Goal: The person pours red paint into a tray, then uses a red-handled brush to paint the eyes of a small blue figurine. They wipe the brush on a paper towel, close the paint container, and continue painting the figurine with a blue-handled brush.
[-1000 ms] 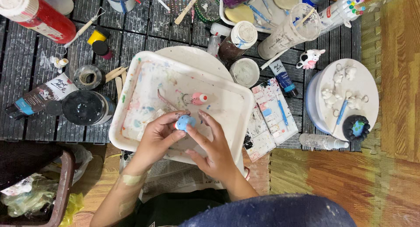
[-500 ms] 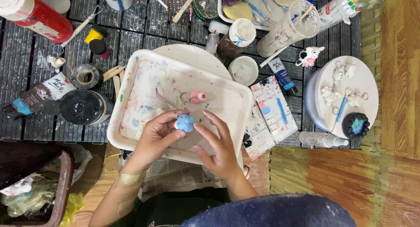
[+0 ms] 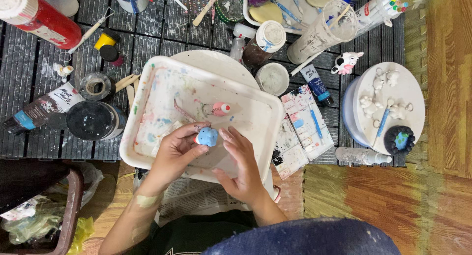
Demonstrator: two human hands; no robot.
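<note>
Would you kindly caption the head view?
Left hand holds a blue figurine over a paint-stained tray; right hand alongside.

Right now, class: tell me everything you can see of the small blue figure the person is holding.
The small blue figure is a rounded, lumpy piece, light blue, looking like painted clay, with a reddish spot at its left end. It is held above the paint-stained white tray, pinched in the fingertips of the left hand. The right hand is open beside it, fingertips close to its right side; whether they touch cannot be told. Finer details are too small to make out.
</note>
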